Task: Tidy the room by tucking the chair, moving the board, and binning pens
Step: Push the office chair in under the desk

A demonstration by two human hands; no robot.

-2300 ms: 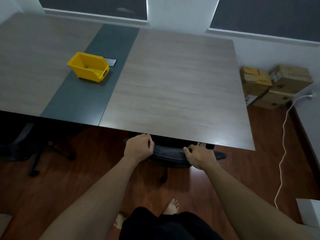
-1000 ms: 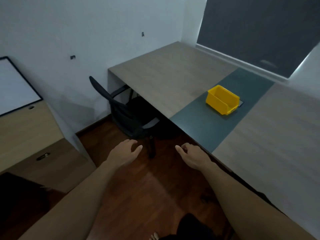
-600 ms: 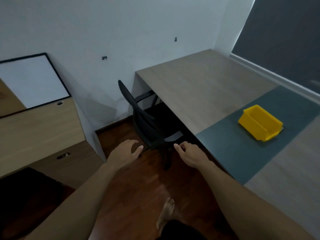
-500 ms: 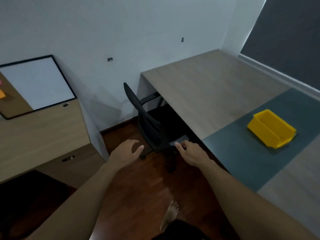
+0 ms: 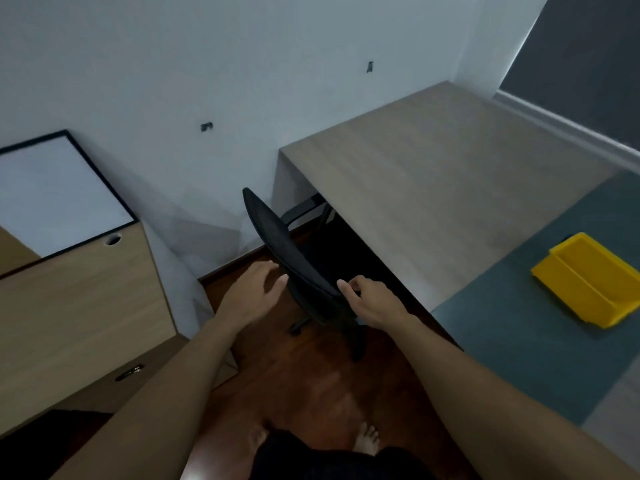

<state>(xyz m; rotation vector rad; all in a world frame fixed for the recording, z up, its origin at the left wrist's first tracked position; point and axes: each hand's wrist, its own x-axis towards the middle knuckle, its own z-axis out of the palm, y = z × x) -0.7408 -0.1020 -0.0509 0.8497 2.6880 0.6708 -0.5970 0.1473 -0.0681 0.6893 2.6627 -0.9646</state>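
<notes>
2 hands at chair back | left hand spread, touching nothing | right hand loosely curled at backrest edge, contact unclear | chair angled, seat partly under desk | board left of chair, unmoved | bin right, no pens visible

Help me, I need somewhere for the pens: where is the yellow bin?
In the head view the yellow bin sits far right, on the grey-green strip of the desk, right of the black chair.
</notes>
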